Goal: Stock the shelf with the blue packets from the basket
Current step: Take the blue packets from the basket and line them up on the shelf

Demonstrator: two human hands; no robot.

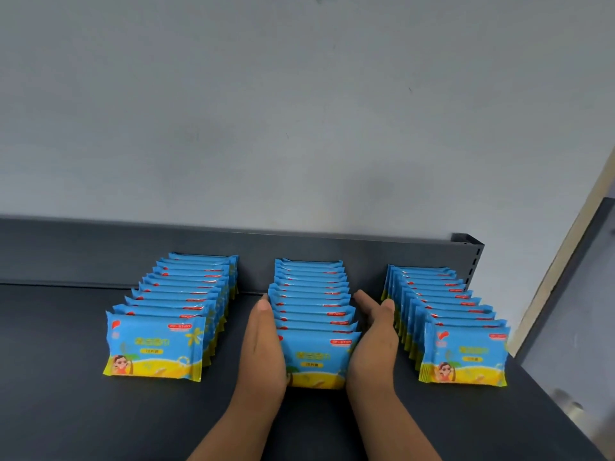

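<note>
Three rows of blue and yellow packets stand upright on the dark shelf point(60, 377). The left row point(166, 327) and the right row point(456, 331) stand untouched. My left hand point(263, 347) lies flat with straight fingers against the left side of the middle row point(314, 324). My right hand point(376, 341) presses flat against that row's right side. The front packet of the middle row sits between my palms. The basket is not in view.
A raised dark back panel point(100, 251) runs behind the rows, with a pale wall point(299, 111) above. A slotted upright post point(471, 261) stands at the shelf's back right corner. The shelf's right edge slants down past the right row.
</note>
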